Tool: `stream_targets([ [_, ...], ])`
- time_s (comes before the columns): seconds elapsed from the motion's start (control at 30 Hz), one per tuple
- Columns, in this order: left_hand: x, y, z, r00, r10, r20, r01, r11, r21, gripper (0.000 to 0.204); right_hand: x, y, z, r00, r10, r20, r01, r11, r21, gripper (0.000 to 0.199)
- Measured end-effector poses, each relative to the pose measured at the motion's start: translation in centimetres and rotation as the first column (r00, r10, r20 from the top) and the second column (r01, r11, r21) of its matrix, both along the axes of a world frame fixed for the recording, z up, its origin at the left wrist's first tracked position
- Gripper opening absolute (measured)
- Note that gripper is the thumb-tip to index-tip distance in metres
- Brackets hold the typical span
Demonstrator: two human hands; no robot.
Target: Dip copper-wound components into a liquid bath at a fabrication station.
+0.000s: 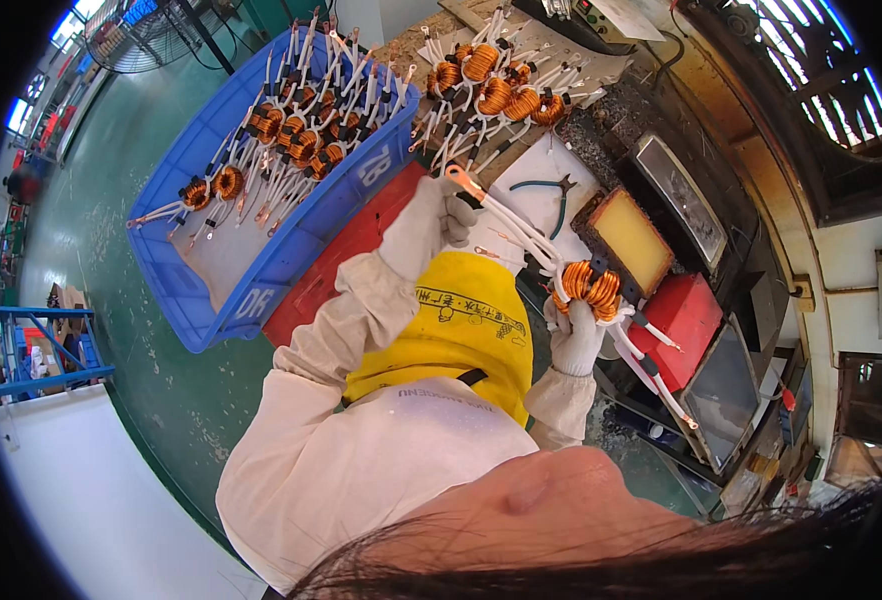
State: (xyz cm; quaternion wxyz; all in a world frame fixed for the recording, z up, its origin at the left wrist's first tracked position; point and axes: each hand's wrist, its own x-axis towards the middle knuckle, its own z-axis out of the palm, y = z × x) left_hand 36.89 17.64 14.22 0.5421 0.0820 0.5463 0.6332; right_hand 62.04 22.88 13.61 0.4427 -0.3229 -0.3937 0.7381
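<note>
My right hand (573, 342), in a pale glove, is closed around the underside of a copper-wound toroidal coil (593, 288). Long white sleeved leads (521, 228) run up and left from that coil, and a large copper ring lug (464, 181) caps the upper end. More leads stick out on its lower right, with small copper tips. Beside the upper lug is my left hand (431, 218), gloved, its fingers curled in; whatever they may hold is hidden. Pliers (561, 203) with dark handles lie on a white sheet (529, 175) just beyond the leads.
At left, a blue bin (261, 290) over a red crate (311, 285) holds several similar coils (301, 145). More coils (494, 95) are heaped on the bench. A square pot with a yellowish surface (629, 243), a red block (676, 335) and a framed panel (681, 195) stand at right.
</note>
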Motion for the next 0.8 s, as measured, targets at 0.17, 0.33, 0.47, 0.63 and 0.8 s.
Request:
stream_targets([
  [0.17,-1.2,-1.4,-1.0,0.961,-0.213,0.174,0.111,0.879,0.463,0.049,0.6,0.1,-0.7,0.996,-0.010,0.088,0.008,1.000,0.023,0.035],
  [0.33,0.4,-0.7,-2.1,0.801,-0.302,0.517,-0.009,0.858,0.514,0.051,2.6,2.0,-1.0,0.999,-0.020,0.025,0.021,1.000,-0.023,0.039],
  [0.47,-1.3,-0.3,-3.9,0.976,-0.126,0.177,0.066,0.948,0.312,0.047,5.4,4.6,0.6,0.962,-0.184,0.200,0.154,0.976,0.154,0.041],
  [0.63,-6.8,-2.5,-12.4,0.913,-0.034,-0.406,0.001,0.997,-0.082,0.044,12.2,9.7,-0.7,0.863,-0.416,0.286,0.329,0.893,0.307,0.038],
  [0.8,-9.8,-5.9,-19.0,0.260,-0.355,-0.898,-0.187,0.894,-0.408,0.049,15.8,12.9,-1.5,0.822,-0.474,0.317,0.390,0.873,0.293,0.027],
])
